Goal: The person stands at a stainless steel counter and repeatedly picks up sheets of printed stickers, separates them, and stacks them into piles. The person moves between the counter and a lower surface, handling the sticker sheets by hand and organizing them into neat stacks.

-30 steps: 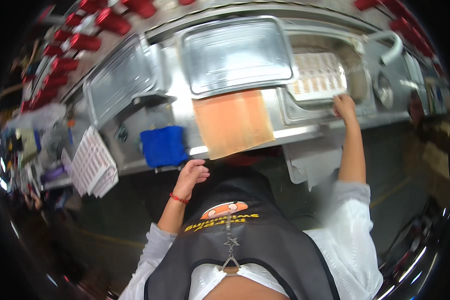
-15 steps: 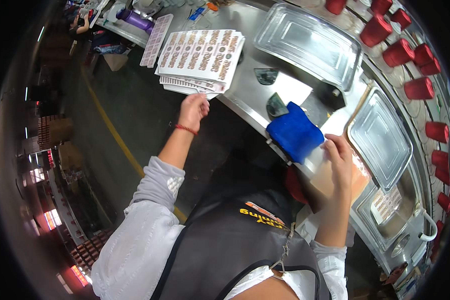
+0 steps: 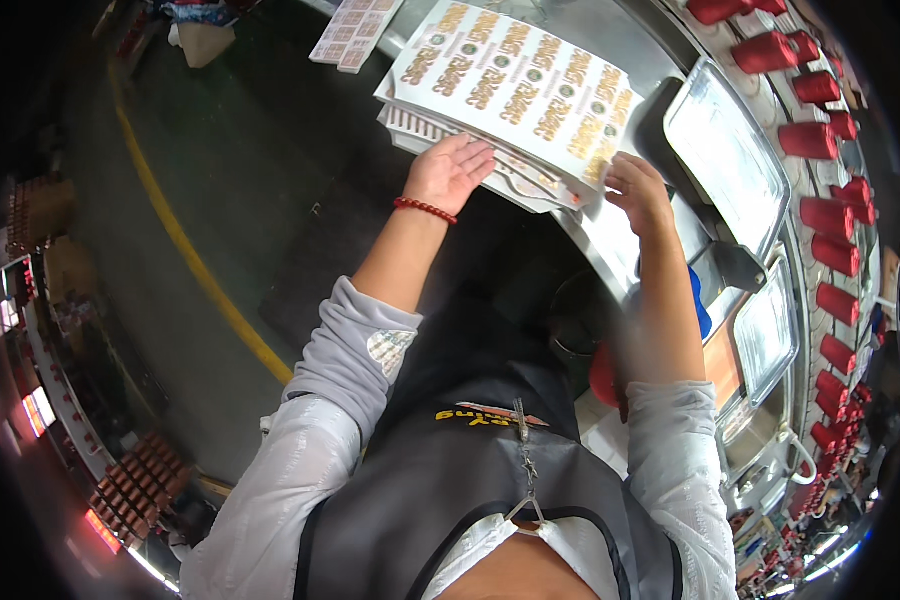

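Observation:
A stack of printed sheets (image 3: 515, 75), white with rows of gold lettering, lies at the metal table's near edge and overhangs it. My left hand (image 3: 452, 172) is turned palm up at the stack's near side, its fingers stretched out against the lower layers' edge. At the right corner of the stack is my right hand (image 3: 638, 192), fingers loosely bent and slightly apart. Whether it touches the top sheet cannot be made out. Beyond my right forearm, a strip of blue cloth (image 3: 701, 305) shows; the rest is hidden.
Two shallow metal trays, one farther (image 3: 732, 150) and one nearer (image 3: 765, 330), stand to the right. A dark angular object (image 3: 740, 266) sits between them. Red cones (image 3: 808, 142) line the far right. A narrower printed sheet (image 3: 355, 30) lies left of the stack.
My right hand has moved from beside the blue cloth to the stack's right corner. My left hand has turned palm up with fingers stretched. The view has shifted toward the stack.

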Demonstrator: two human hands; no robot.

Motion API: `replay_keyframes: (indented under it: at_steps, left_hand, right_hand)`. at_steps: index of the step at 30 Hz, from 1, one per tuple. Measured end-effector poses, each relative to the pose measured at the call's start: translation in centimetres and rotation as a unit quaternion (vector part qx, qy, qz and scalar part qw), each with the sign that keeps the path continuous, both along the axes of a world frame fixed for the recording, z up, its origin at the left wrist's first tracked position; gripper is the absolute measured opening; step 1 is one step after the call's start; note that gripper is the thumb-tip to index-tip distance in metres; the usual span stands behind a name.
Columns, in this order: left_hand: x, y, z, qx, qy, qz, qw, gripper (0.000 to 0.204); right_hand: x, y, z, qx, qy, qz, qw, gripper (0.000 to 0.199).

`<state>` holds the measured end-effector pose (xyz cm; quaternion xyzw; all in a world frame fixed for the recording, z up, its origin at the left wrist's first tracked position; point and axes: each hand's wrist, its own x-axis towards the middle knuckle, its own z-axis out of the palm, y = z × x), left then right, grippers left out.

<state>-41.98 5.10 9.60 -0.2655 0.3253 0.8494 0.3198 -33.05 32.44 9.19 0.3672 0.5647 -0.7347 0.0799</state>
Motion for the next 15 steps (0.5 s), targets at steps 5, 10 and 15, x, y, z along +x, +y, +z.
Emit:
replay_keyframes:
  at_steps: [5, 10, 15]
  left_hand:
    - [0.2, -0.7, -0.9, 0.029, -0.003, 0.010, 1.000, 0.046]
    - [0.9, -0.9, -2.6, 0.057, 0.012, 0.039, 0.998, 0.036]
    - [2.1, -0.4, -4.7, 0.084, 0.015, 0.088, 0.993, 0.029]
  right_hand:
    - [-2.9, -0.6, 0.5, 0.009, -0.085, -0.008, 0.996, 0.028]
    - [-4.2, -0.6, 0.7, -0.059, -0.063, 0.012, 0.996, 0.024]
    - [-5.6, -0.3, 0.3, -0.173, -0.059, -0.013, 0.983, 0.014]
